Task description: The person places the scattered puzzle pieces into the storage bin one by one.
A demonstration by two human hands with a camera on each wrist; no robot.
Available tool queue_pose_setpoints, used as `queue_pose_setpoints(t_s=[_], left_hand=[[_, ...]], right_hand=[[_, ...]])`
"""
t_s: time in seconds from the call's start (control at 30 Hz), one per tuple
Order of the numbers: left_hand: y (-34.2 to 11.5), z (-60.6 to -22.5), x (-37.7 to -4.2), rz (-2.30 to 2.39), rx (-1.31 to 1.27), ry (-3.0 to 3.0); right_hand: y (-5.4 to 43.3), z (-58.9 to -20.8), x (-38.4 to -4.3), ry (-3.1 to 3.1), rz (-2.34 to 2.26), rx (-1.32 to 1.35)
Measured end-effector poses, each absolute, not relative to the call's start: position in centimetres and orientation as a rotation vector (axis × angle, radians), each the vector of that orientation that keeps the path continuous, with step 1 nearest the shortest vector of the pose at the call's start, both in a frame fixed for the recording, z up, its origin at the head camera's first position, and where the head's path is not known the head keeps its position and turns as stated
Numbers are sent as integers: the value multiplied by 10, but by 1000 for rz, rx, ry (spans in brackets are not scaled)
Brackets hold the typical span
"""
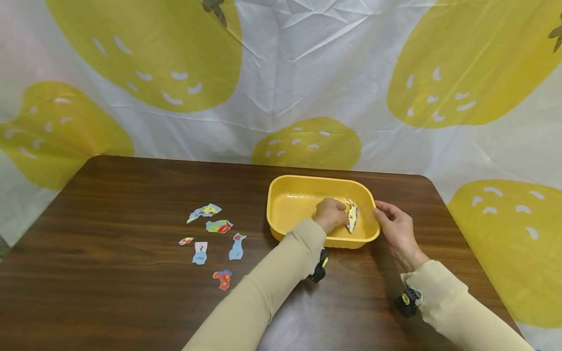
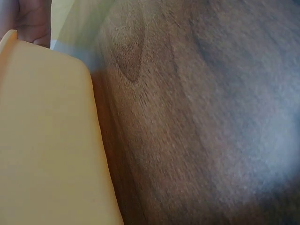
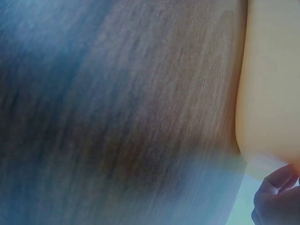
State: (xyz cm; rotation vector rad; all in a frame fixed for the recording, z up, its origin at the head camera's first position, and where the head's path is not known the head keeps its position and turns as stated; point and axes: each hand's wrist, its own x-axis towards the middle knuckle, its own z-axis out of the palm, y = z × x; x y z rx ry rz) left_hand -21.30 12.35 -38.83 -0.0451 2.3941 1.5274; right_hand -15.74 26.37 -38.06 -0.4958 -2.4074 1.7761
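Observation:
A yellow plastic tub [image 1: 303,240] stands on the right part of the table. My left hand [image 1: 329,214] reaches over its near wall, fingers curled, pinching the edge of a small irregular paper cutout [image 1: 352,217] with yellow and purple markings inside the tub. At the tub's right end, my right hand [image 1: 397,231] holds the rim between thumb and fingers. The left wrist view has the tub's outer wall [image 2: 47,126] close up, with part of a hand beyond it. In the right wrist view, curled fingers [image 3: 276,180] meet the tub's lower corner.
Several paper cutouts lie left of the tub on the dark wooden table [image 1: 118,273]: a yellow-and-blue one [image 1: 204,211], a light blue one [image 1: 236,247] and a red one [image 1: 224,279] among them. A fruit-print curtain [image 1: 307,87] hangs behind the table's far edge.

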Motion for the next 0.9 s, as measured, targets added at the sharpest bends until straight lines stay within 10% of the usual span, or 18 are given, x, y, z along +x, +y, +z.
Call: queue_pose_setpoints(t_s=[0.9], left_hand=[[117, -385, -211, 1385, 19, 2416]], right_hand=[[265, -382, -158, -2416, 1765, -499]])
